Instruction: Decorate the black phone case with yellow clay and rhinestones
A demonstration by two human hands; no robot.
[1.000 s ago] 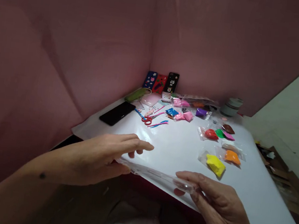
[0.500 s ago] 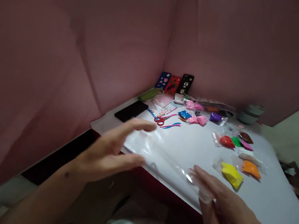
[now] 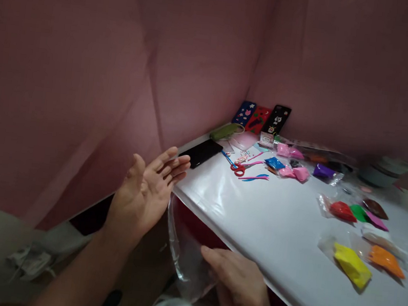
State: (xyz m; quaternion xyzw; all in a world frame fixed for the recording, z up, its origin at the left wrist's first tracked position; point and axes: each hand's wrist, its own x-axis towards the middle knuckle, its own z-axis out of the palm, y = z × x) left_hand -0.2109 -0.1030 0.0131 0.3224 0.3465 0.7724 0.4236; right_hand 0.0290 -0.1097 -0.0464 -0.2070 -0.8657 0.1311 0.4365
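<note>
My left hand (image 3: 143, 195) is raised palm up beside the table's front left edge, fingers stretched out, with nothing in it. Pinched in my right hand (image 3: 238, 284) is a clear plastic bag (image 3: 191, 264), which hangs in front of the table edge below and right of my left palm. The bag looks see-through and I make out nothing inside it. A black phone (image 3: 202, 153) lies on the table just beyond my left fingertips. Red-handled scissors (image 3: 239, 170) and pink and blue modelling tools (image 3: 254, 177) lie to its right.
Decorated phone cases (image 3: 257, 119) lean in the back corner. Several colourful clay packets, among them yellow (image 3: 353, 266), orange (image 3: 386, 261), red (image 3: 342, 211) and purple (image 3: 323, 171), are spread over the white tabletop (image 3: 277, 225). A grey-green container (image 3: 382, 171) stands at the back right.
My left hand has turned palm up and its fingers have straightened. My right hand has drawn the plastic bag down off the table edge towards my lap. The camera view has swung left.
</note>
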